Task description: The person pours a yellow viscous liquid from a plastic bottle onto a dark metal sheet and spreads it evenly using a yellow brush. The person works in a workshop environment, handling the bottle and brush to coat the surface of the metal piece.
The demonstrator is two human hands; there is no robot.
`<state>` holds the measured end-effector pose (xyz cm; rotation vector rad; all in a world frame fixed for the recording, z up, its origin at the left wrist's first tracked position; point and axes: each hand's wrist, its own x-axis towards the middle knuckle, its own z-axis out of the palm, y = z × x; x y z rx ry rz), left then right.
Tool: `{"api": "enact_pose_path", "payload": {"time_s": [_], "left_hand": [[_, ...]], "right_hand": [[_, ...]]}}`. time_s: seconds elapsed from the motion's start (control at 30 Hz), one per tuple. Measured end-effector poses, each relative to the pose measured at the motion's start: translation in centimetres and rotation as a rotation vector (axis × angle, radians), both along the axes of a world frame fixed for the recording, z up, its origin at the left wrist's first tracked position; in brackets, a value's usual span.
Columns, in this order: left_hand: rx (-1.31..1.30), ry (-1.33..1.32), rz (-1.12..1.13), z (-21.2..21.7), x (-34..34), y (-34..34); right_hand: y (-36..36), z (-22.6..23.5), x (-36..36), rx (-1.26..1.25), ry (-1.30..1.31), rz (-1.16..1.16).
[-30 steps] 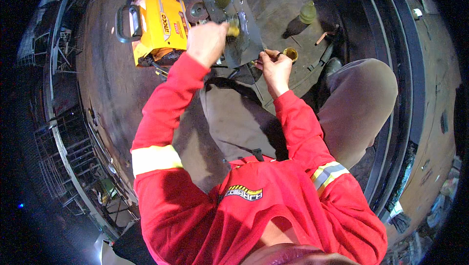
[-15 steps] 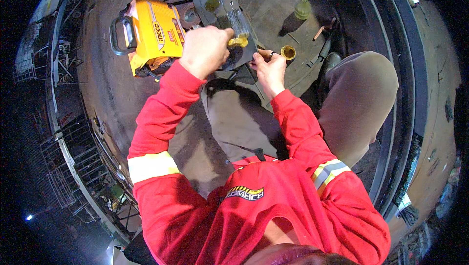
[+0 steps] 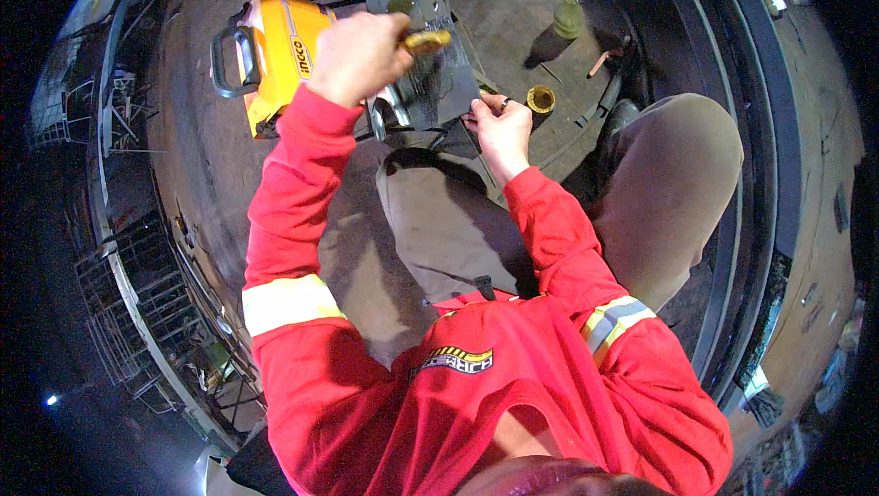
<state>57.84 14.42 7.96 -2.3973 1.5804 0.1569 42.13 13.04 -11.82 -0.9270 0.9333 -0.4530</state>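
Observation:
My left hand [image 3: 362,57] is closed on a small wet yellow piece [image 3: 427,41]; whether it is a sponge or a brush head I cannot tell. It sits over a flat dark grey plate [image 3: 455,93] that shows wet streaks and a yellowish puddle near its far end. My right hand [image 3: 504,130] pinches the plate's right near edge between thumb and fingers, with a dark ring on one finger. Just right of that hand stands a small round pot [image 3: 540,99] with yellow-brown stuff inside.
A yellow welding machine [image 3: 279,57] with a black handle stands left of the plate. A greenish bottle [image 3: 568,17] is beyond the pot. Shiny metal tubing [image 3: 392,105] shows beside the plate. Cables lie around, and long dark steel rails [image 3: 746,130] run along the right.
My left hand has moved up and to the left with the yellow piece, uncovering the plate's near part and the tubing. My right hand stays at the plate's edge.

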Motion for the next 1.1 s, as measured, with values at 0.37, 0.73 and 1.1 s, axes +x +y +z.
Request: {"api": "enact_pose_path", "payload": {"time_s": [0.37,0.73,1.1], "left_hand": [[-0.054,-0.279,0.117,-3.3,5.4,0.3],[-0.076,0.123,0.241,-0.6,7.5,2.9],[-0.415,0.633,0.387,-0.4,2.1,12.1]], "right_hand": [[-0.2,0.1,-0.1,0.105,-0.031,-0.088],[-1.2,-0.4,0.0,-0.016,0.058,0.037],[-4.6,-1.4,0.9,-0.145,0.109,0.312]]}}
